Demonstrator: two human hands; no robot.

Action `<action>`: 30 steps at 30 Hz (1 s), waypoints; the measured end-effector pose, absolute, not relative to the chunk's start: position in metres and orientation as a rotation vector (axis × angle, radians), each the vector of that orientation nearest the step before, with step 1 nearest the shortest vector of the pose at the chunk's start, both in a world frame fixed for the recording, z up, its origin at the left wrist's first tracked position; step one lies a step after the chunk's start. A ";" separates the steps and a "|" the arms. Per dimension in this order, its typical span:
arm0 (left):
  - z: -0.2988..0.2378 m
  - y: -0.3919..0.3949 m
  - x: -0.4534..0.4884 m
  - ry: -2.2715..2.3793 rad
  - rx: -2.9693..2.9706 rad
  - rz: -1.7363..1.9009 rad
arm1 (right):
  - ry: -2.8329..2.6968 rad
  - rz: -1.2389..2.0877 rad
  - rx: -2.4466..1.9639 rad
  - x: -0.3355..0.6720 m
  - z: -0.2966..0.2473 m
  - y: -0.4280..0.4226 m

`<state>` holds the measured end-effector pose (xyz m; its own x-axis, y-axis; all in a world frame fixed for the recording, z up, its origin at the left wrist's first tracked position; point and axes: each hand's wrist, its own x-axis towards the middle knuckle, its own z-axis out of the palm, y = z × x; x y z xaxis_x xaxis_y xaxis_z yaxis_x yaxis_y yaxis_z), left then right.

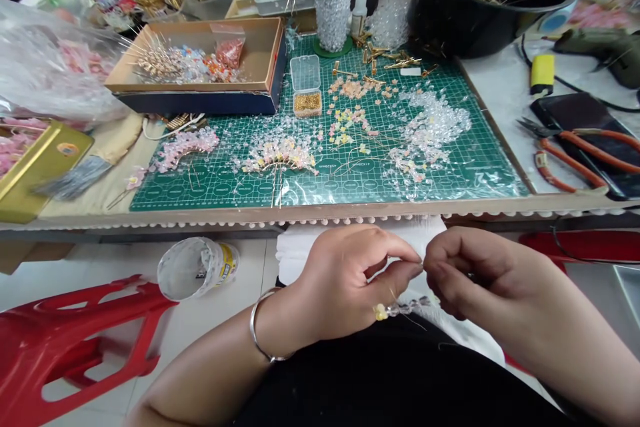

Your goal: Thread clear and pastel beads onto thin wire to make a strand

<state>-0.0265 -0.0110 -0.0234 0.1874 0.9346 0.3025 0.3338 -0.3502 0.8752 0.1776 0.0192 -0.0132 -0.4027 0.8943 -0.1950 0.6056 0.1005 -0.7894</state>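
Note:
Over my lap, my left hand (357,273) is closed, thumb and forefinger pinched together at a thin wire. Its fingertips nearly meet those of my right hand (473,277), which is closed in a pinch too. A short beaded wire (407,307) hangs just below the fingers, with clear beads and a yellow flower bead (381,311) at its left end. Its right end runs to my right fingers, and fine wire ends stick out of it. The exact spot gripped is hidden by the fingertips.
A green cutting mat (340,187) carries beaded hair combs (280,155), loose clear beads (440,120) and a lidded box of gold beads (307,104). Pliers (575,160) lie over a phone (590,120) at right. A black basin (495,20) stands behind; a red stool (75,340) is lower left.

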 end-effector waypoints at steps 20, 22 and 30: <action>-0.026 -0.009 -0.024 1.106 0.955 0.914 | -2.635 0.152 -0.820 0.173 -0.012 0.024; -0.027 -0.009 -0.023 1.093 0.964 0.896 | -2.616 0.171 -0.879 0.174 -0.014 0.025; -0.031 -0.010 -0.037 1.026 1.026 0.923 | -2.405 0.405 -1.268 0.183 -0.017 0.038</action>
